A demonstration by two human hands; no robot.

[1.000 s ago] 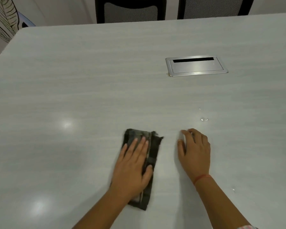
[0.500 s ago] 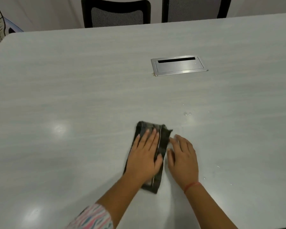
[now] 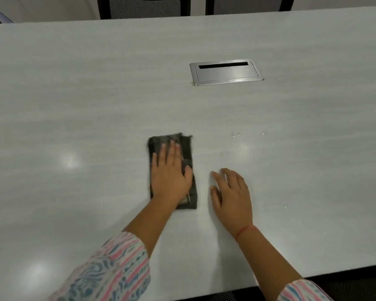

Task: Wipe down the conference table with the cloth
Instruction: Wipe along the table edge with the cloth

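Flatly pressed: dark cloth [image 3: 188, 153] under the left hand [image 3: 169, 177]

Lies folded into a long strip on the pale conference table [image 3: 74, 94], about midway between its left and right edges and closer to the near edge than to the far one. Runs lengthwise, near end to far end. Pinned there by the left palm, fingers straight and close together, fingertips stopping just short of the cloth's far end, thumb angled out over the right-hand part of the strip (outline of the cloth a little blurred).

Flanked on the right, apart and not touching, by the right hand [image 3: 231, 196]: palm down over bare tabletop, fingers loosely spread and slightly bent, holding nothing; cannot tell whether resting or hovering. Banded at that wrist with a red thread [image 3: 245, 231]. Sleeved on the left forearm in a pink, white and blue-grey print [image 3: 109, 270].

Speckled beyond the right hand, toward the far edge, with small glinting droplets [image 3: 237, 135]. Fitted farther on with a brushed-metal cable hatch [image 3: 226, 72], lid down, dark slot along its far side. Backed past the far edge by two dark chairs [image 3: 139, 7], only the lower backrests in frame.
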